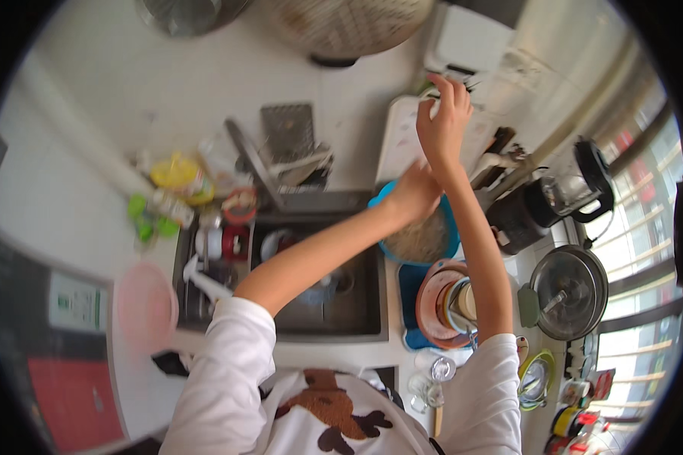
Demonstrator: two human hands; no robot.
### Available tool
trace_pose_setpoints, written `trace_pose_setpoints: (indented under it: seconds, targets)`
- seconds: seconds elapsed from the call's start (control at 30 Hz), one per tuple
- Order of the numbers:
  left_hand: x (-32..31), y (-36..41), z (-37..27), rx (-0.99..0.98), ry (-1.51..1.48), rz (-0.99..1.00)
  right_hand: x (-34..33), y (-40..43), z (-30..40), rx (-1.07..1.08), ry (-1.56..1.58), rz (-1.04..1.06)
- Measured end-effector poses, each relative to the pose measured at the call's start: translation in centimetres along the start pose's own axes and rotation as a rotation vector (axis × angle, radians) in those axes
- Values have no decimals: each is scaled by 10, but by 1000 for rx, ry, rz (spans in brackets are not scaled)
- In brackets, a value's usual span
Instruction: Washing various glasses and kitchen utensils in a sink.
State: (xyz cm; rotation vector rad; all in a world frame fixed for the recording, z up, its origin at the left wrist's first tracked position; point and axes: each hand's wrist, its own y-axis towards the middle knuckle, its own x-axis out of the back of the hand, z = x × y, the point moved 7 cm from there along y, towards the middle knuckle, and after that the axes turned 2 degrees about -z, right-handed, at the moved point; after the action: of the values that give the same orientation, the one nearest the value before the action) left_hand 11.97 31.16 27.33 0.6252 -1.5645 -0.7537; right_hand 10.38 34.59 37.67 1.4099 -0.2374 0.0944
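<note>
My left hand is over a blue basin, its fingers curled in and overlapped by my right wrist. Whether it holds anything is hidden. Pale, stringy contents lie in the basin, which stands at the right edge of a dark sink. Higher up, my right hand reaches in front of a white cutting board that leans on the wall. Thumb and index finger are apart, and I see nothing between them. A bit of green shows behind its fingertips.
Stacked bowls sit on a blue cloth right of the sink. A black blender and a lidded pan stand farther right. The faucet rises behind the sink. A pink basin is at left.
</note>
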Motion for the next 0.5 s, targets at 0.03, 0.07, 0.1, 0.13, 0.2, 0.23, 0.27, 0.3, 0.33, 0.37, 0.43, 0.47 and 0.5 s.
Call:
trace_pose_setpoints:
  seconds: [0.03, 0.07, 0.1, 0.13, 0.2, 0.23, 0.27, 0.3, 0.33, 0.37, 0.43, 0.47, 0.5]
  targets:
    - [-13, -40, -11, 68, -55, 137, -4, -24, 17, -41, 122, 52]
    - [-13, -78, -23, 172, -136, 172, -5, -53, 28, -89, 222, 102]
    - [-6, -117, -26, 273, -203, 201, -10, -85, 49, -48, 276, 162]
    - [-12, -161, -24, 413, -261, 307, -13, -115, 72, -5, 360, 228]
    - [-13, -249, -20, 679, -311, 412, -18, -174, 116, 116, 557, 380]
    - [-5, -288, -16, 800, -298, 411, -22, -205, 134, 188, 605, 470]
    - [-2, -323, -10, 901, -259, 455, -28, -236, 145, 196, 663, 562]
    - [2, -359, -5, 1002, -217, 501, -38, -267, 152, 172, 675, 712]
    - [7, -385, 1, 1045, -171, 520, -47, -299, 153, 134, 636, 845]
    - [12, -408, 9, 1084, -122, 539, -56, -331, 154, 95, 596, 973]
    - [21, -437, 24, 989, 137, 598, -67, -377, 158, -11, 628, 1064]
    - [20, -450, 34, 983, 128, 611, -72, -400, 161, -108, 659, 1146]
    - [26, -460, 47, 888, 333, 553, -77, -419, 170, -120, 658, 1148]
